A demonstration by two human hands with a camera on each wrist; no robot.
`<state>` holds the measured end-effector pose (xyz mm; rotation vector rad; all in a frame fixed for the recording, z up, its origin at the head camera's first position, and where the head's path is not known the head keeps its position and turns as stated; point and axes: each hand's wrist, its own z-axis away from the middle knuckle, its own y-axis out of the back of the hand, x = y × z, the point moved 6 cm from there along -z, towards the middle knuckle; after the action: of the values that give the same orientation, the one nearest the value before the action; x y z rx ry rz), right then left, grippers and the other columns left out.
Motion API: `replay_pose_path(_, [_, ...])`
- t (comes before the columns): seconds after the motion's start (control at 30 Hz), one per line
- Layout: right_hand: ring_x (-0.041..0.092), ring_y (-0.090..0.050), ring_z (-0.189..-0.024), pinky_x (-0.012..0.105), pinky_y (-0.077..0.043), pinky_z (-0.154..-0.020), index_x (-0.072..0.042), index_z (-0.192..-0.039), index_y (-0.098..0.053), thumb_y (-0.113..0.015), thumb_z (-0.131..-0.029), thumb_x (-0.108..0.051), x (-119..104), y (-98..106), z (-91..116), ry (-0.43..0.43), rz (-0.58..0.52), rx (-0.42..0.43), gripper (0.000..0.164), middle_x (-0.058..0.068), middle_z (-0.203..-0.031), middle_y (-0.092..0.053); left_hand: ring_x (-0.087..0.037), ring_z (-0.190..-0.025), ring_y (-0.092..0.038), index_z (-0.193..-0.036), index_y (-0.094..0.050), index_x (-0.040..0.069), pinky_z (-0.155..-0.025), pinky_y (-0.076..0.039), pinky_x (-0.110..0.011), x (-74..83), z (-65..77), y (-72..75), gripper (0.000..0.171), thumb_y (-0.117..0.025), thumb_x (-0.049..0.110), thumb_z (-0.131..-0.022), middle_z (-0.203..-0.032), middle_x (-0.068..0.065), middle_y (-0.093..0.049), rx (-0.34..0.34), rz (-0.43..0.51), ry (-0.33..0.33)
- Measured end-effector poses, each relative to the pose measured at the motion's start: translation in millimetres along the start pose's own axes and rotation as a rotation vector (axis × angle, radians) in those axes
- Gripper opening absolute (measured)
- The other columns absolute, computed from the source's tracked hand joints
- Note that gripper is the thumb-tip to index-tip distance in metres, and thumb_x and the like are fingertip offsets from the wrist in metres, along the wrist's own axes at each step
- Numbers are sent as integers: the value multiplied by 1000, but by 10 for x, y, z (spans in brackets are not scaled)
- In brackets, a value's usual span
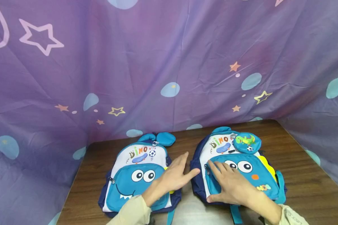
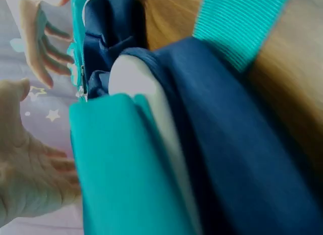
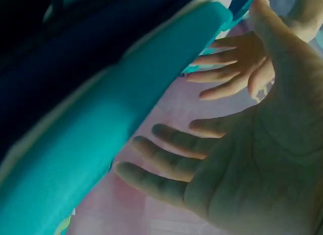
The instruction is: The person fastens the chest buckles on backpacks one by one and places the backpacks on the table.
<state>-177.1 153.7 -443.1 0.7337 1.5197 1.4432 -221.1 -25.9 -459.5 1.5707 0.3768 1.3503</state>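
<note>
Two small children's backpacks in blue, white and teal lie front side up on a brown table, each printed with a dinosaur face. My left hand (image 1: 174, 175), fingers extended and thumb spread, is over the right edge of the left backpack (image 1: 124, 187). Over the front pocket of the right backpack (image 1: 259, 179) is my right hand (image 1: 232, 184), with its fingers spread. The right wrist view shows that palm (image 3: 252, 159) facing the teal pocket (image 3: 126, 93), holding nothing. In the left wrist view the left palm (image 2: 35, 169) is beside the teal pocket (image 2: 121, 159), fingertips partly hidden behind it.
A round teal pouch with a green dinosaur (image 1: 247, 142) hangs at the right backpack's top. Another teal pouch (image 1: 165, 139) lies behind the left one. Teal straps (image 1: 236, 215) extend toward the front. A purple patterned cloth (image 1: 146, 62) hangs behind the wooden table (image 1: 84, 187).
</note>
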Motion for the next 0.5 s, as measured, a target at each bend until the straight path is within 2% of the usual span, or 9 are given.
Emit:
replay_pose_path(0.17, [43,-44,-134,68,-42,-97,-5,-155,-31,-62,-68,-86,-2,-83,60,-58,19,-32,123,23,-148,-44,-30,-151,-27,-161,-15,16,-119,-29,-52,19,-72,-93,87,-30,73,-96,-165,-12,-24,-47,132,77])
replay_pose_path(0.37, [42,-45,-133,69,-42,-96,-4,-153,-34,-66,-67,-83,-2,-141,87,-98,56,-25,121,22,-148,-45,-35,-150,-27,-158,-21,3,-120,-26,-52,2,-233,-91,84,-31,65,-101,-162,-21,-27,42,348,160])
replay_pose_path(0.43, [42,-46,-131,68,-43,-94,-4,-152,-36,-66,-66,-83,-10,-165,93,-102,67,-18,121,22,-146,-46,-36,-148,-30,-156,-24,1,-120,-27,-52,-8,-280,-102,79,-31,59,-103,-159,-23,-31,59,365,193])
replay_pose_path(0.5, [41,-47,-129,66,-45,-92,-4,-152,-37,-66,-66,-83,-24,-196,96,-101,82,-7,120,21,-144,-48,-36,-147,-33,-156,-24,0,-119,-28,-51,-8,-304,-139,72,-31,51,-105,-158,-23,-33,49,350,219])
